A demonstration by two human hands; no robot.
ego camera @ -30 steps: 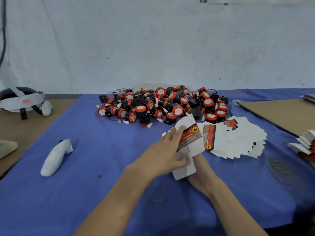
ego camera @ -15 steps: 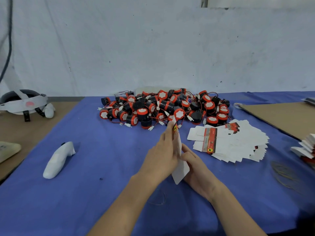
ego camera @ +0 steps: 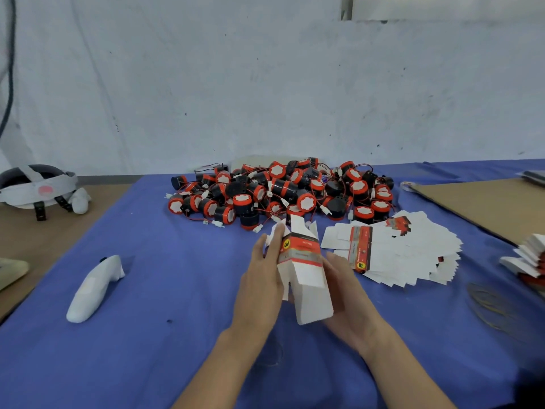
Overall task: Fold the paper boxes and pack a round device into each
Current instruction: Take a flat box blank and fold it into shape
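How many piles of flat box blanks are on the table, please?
2. One fanned pile lies on the blue cloth in front of the round devices; a second stack sits at the right edge, partly cut off. Others may lie out of frame.

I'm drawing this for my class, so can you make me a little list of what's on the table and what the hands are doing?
Left hand: straight fingers press the paper box's left side
Right hand: against the box's right side, fingers partly hidden
Paper box: opened up, end flaps unfolded
Round devices: heaped behind the hands
Flat boxes: fanned out on the right
Cover: blue cloth
Also: white controller, left
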